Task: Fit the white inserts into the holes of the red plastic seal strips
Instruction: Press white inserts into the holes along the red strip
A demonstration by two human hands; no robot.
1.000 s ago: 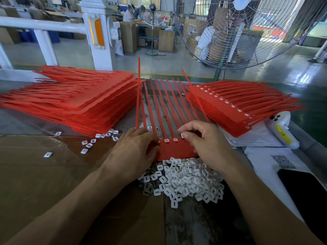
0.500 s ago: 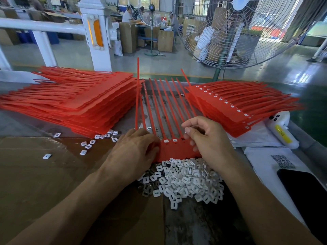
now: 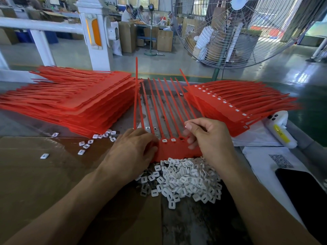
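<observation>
A red seal strip sheet (image 3: pixel 177 150) lies in front of me with its thin tails fanning away. Two of its visible holes hold white inserts (image 3: pixel 169 140); the hole beside them looks dark. My left hand (image 3: pixel 131 152) holds the sheet's left end with fingers curled over it. My right hand (image 3: pixel 209 138) hovers over the right end, fingers curled and the thumb raised, the lower fingertips touching the sheet. No insert shows in it. A pile of loose white inserts (image 3: pixel 185 179) lies just below the sheet.
A tall stack of red strips (image 3: pixel 70 103) lies at the left, and a stack with inserts fitted (image 3: pixel 238 106) at the right. Stray inserts (image 3: pixel 85 145) dot the brown cardboard (image 3: pixel 44 183). A white handheld device (image 3: pixel 281 129), papers and a dark phone (image 3: pixel 307 191) sit at the right.
My right hand has lifted off the sheet's holes and tilted back, its thumb now raised. The left hand and the sheet have stayed where they were.
</observation>
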